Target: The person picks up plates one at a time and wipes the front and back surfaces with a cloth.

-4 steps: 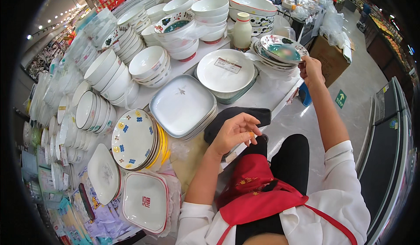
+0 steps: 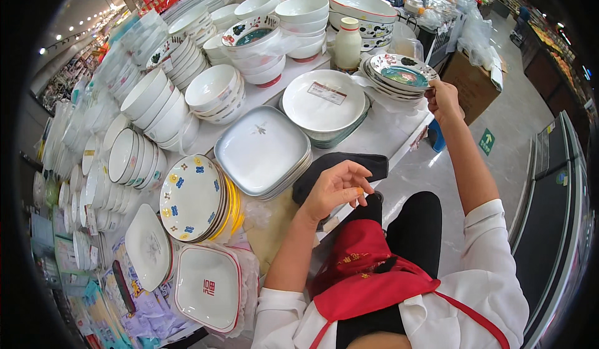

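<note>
Gripping the rim of the top patterned bowl (image 2: 402, 71) in a stack at the worktop's (image 2: 374, 138) far right corner, our right hand (image 2: 444, 99) has its fingers closed on that bowl. Our left hand (image 2: 334, 189) hovers with fingers loosely curled and holding nothing over a black cloth (image 2: 368, 162) at the worktop's near edge. Beside the cloth sits a stack of square grey plates (image 2: 262, 149); beyond it, a round white plate (image 2: 323, 104) with a label.
</note>
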Demonstrator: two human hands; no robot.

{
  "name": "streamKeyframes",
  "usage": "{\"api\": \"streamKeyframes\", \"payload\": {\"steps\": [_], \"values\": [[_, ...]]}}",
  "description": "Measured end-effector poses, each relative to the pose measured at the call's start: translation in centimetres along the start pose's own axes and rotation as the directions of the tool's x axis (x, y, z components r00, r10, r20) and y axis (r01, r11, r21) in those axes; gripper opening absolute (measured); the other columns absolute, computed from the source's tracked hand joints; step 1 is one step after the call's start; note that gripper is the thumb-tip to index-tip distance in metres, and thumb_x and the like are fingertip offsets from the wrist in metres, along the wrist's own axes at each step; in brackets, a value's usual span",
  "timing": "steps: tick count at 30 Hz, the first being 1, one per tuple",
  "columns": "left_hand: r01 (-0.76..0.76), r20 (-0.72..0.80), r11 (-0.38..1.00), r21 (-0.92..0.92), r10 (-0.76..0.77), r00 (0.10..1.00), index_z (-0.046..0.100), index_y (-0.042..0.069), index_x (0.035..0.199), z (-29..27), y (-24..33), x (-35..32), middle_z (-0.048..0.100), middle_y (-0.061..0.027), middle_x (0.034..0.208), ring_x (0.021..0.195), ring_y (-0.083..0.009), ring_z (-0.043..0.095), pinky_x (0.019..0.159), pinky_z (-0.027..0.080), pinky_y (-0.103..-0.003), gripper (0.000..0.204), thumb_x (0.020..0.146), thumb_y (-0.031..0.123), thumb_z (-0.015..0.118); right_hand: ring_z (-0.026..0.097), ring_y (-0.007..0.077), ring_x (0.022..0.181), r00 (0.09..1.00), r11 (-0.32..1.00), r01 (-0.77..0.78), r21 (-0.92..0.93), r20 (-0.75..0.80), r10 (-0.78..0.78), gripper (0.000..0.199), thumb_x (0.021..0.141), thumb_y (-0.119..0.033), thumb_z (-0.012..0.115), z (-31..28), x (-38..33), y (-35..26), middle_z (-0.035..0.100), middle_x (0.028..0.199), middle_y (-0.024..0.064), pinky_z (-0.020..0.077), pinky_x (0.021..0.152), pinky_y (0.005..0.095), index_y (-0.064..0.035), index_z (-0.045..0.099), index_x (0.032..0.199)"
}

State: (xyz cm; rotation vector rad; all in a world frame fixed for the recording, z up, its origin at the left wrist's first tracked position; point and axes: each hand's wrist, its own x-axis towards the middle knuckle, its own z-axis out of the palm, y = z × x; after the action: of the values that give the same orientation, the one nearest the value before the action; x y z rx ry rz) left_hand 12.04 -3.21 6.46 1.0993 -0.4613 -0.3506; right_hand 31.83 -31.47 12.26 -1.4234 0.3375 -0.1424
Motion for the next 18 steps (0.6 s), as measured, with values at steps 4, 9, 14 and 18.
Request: {"api": "streamKeyframes", "payload": {"steps": [4, 9, 14, 18], "values": [[0.035, -0.031, 0.999, 0.02, -0.035, 0.999, 0.053, -0.002, 0.114, 0.3, 0.3, 0.0, 0.066, -0.0149, 0.092, 0.074, -0.0182, 0.065, 0.061, 0.049, -0.024, 0.035, 0.081, 0.009, 0.059, 0.033, 0.007, 0.042, 1.0, 0.999, -0.03, -0.018, 0.001, 0.03, 0.012, 0.08, -0.012, 0.054, 0.3, 0.5, 0.3, 0.054, 0.059, 0.007, 0.0243, 0.036, 0.0229, -0.0021, 0.054, 0.074], [0.063, -0.024, 0.998, 0.027, -0.062, 0.998, 0.054, -0.002, 0.113, 0.5, 0.3, -0.1, 0.065, -0.0144, 0.092, 0.074, -0.0174, 0.064, 0.061, 0.048, -0.024, 0.033, 0.081, 0.007, 0.058, 0.035, 0.0064, 0.042, 0.999, 0.999, -0.044, 0.016, -0.02, 0.044, 0.012, 0.08, -0.012, 0.054, 0.6, 0.7, 0.9, 0.055, 0.06, 0.0066, 0.0253, 0.035, 0.0226, -0.0028, 0.054, 0.073], [0.068, -0.027, 0.997, 0.02, -0.068, 0.997, 0.054, -0.002, 0.112, 0.5, 0.3, -0.1, 0.065, -0.0141, 0.092, 0.075, -0.0172, 0.064, 0.062, 0.048, -0.023, 0.033, 0.081, 0.006, 0.059, 0.036, 0.0055, 0.042, 0.997, 0.997, -0.076, -0.028, -0.001, 0.076, 0.01, 0.081, -0.013, 0.057, 0.5, 1.0, 1.2, 0.054, 0.061, 0.0044, 0.025, 0.035, 0.0213, -0.0036, 0.054, 0.077], [0.068, -0.073, 0.996, 0.065, -0.064, 0.995, 0.056, -0.002, 0.109, 0.8, 0.0, 0.1, 0.066, -0.0115, 0.086, 0.072, -0.0149, 0.064, 0.06, 0.048, -0.024, 0.029, 0.082, 0.007, 0.059, 0.036, 0.005, 0.042, 0.994, 0.993, -0.105, -0.058, -0.014, 0.105, 0.011, 0.081, -0.014, 0.06, 0.9, 0.5, 1.5, 0.052, 0.062, 0.0021, 0.024, 0.034, 0.0203, -0.0048, 0.053, 0.082]]}}
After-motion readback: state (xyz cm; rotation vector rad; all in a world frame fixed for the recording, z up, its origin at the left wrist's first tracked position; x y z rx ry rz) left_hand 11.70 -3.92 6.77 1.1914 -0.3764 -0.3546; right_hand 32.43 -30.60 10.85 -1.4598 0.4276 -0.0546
